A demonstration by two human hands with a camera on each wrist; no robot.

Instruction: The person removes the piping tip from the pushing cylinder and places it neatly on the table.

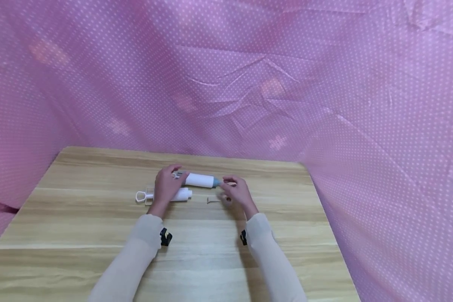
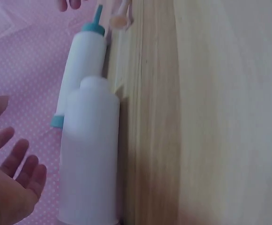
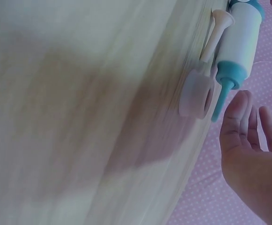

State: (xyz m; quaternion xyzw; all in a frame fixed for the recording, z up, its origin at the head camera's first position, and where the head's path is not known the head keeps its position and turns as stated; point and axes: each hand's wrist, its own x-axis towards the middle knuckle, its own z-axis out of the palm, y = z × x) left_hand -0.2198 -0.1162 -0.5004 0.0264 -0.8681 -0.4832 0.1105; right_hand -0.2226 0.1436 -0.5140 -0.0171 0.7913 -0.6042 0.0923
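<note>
From my feed, the left hand [image 1: 167, 184] is loosely open, fingers spread, over the white tube [image 1: 180, 194] and beside the rear of the teal-tipped tube [image 1: 199, 180], which lies near the table's [image 1: 196, 264] far edge. I can't quite tell whether the thumb touches it. The right hand [image 1: 239, 193] is half open and empty by the teal tip, on the side toward the right edge. The funnel [image 3: 214, 40] and ring [image 3: 190, 96] lie nearer the front edge than that tube.
</note>
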